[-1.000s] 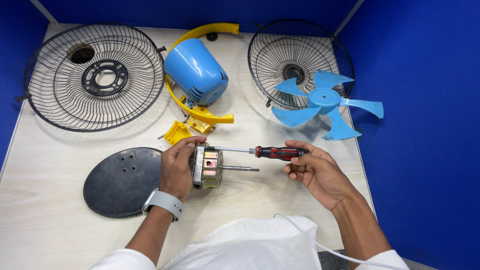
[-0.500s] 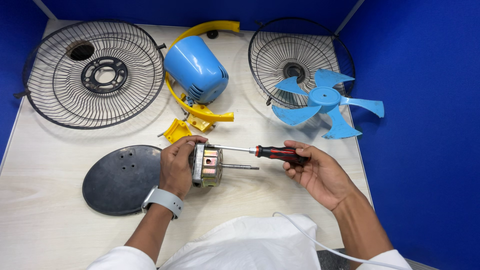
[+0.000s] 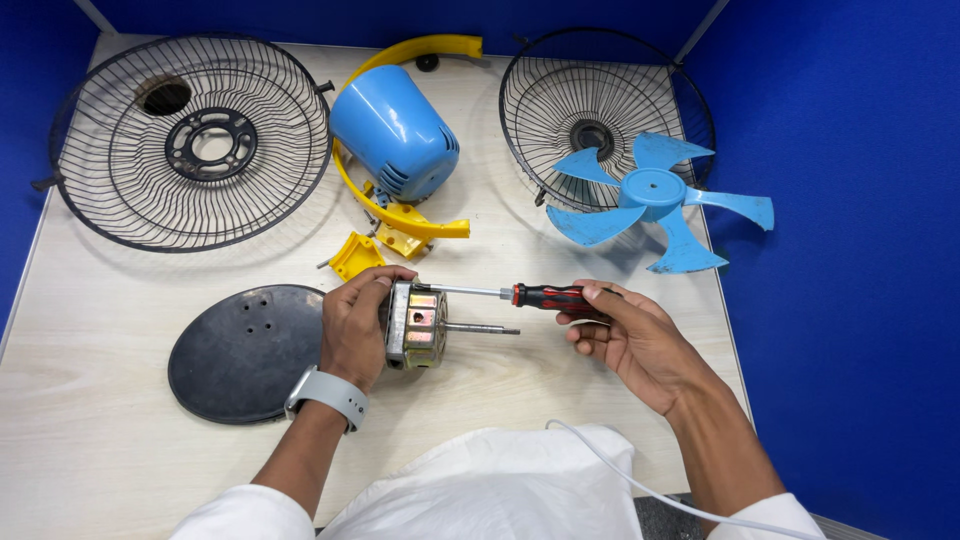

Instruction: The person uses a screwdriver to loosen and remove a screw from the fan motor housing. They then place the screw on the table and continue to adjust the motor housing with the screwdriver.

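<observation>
My left hand (image 3: 357, 326) grips a small metal fan motor (image 3: 418, 325) from its left side, holding it on the pale wooden table (image 3: 90, 440). The motor's thin shaft (image 3: 482, 328) points right. My right hand (image 3: 628, 335) holds a screwdriver with a red and black handle (image 3: 555, 297). Its metal shank (image 3: 465, 291) runs left, and the tip rests at the motor's top edge. A grey watch sits on my left wrist.
A black round base plate (image 3: 240, 352) lies left of the motor. Two black wire fan guards (image 3: 190, 140) (image 3: 600, 105) sit at the back. A blue motor cover (image 3: 393, 133), yellow plastic parts (image 3: 385, 235) and a blue fan blade (image 3: 655, 200) lie between. Blue walls surround the table.
Both hands and the motor have stayed almost in place. The screwdriver remains on the motor's top edge, with only a slight shift of my right hand.
</observation>
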